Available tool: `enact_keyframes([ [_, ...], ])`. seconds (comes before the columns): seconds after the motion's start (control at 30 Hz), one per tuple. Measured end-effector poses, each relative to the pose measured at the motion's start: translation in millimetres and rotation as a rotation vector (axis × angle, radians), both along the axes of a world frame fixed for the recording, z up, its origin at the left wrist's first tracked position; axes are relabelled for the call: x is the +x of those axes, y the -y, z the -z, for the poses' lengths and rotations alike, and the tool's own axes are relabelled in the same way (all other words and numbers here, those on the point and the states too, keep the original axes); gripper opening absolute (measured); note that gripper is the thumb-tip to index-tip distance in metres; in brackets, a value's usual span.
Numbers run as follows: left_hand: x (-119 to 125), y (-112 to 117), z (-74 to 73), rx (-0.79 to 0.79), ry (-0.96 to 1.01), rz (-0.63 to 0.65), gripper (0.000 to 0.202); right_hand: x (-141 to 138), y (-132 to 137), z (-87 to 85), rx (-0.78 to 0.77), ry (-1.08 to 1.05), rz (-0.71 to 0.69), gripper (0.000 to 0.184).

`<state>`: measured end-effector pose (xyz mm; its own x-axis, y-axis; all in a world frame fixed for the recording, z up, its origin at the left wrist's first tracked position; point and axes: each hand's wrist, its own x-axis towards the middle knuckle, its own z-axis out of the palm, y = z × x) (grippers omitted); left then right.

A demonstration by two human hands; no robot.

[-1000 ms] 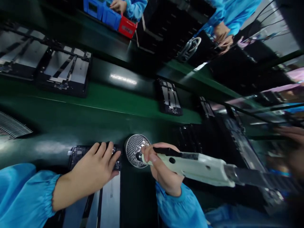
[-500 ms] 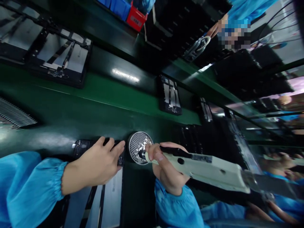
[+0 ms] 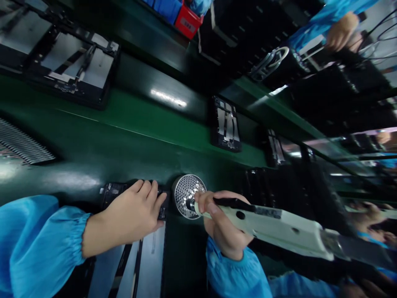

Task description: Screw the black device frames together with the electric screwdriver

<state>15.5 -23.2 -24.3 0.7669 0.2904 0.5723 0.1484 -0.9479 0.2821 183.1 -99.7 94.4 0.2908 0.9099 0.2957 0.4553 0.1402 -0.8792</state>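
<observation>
overhead, right hand (image 3: pixel 223 225) grips screwdriver (image 3: pixel 273 225); left hand (image 3: pixel 133 217) lies flat on frame (image 3: pixel 116 191), green belt (image 3: pixel 124 124)

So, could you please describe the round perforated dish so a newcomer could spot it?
Start at the green belt. At its near edge, between the left hand and the right hand, sits the perforated dish: the only round, shiny, hole-covered thing among dark rectangular frames.

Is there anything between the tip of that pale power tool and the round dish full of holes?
Nothing visible. The right hand grips the electric screwdriver, and its tip already sits at the perforated round dish, with no gap showing. The left hand rests apart, on the dark device frame.
</observation>
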Motion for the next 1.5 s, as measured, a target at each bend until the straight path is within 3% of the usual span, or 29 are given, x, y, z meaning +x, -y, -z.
enact_keyframes([
  [0.2, 0.4, 1.0, 1.7, -0.039, 0.037, 0.001, 0.049, 1.1, -0.1, 0.0, 0.0, 0.014, 0.006, 0.027],
  [0.33, -0.7, 2.3, 4.3, 0.029, 0.083, -0.039, 0.05, -9.0, -1.0, -14.2, 0.044, 0.047, -0.007, 0.028],
  [0.5, -2.3, 1.3, 7.4, -0.067, 0.084, -0.003, 0.046, -32.8, -14.8, -26.7, 0.022, 0.058, 0.001, 0.025],
  [0.67, -0.9, -1.5, 5.2, -0.047, 0.038, -0.016, 0.049, -42.9, -30.4, -15.4, -0.045, 0.076, -0.05, 0.026],
  [0.9, -1.6, -3.4, 0.9, -0.026, 0.02, -0.018, 0.049, -39.4, -32.7, -8.3, -0.08, 0.089, -0.103, 0.03],
  [1.5, -1.8, -4.5, -3.4, -0.027, 0.012, -0.023, 0.044, -36.0, -37.4, 2.7, -0.026, 0.027, -0.107, 0.027],
])
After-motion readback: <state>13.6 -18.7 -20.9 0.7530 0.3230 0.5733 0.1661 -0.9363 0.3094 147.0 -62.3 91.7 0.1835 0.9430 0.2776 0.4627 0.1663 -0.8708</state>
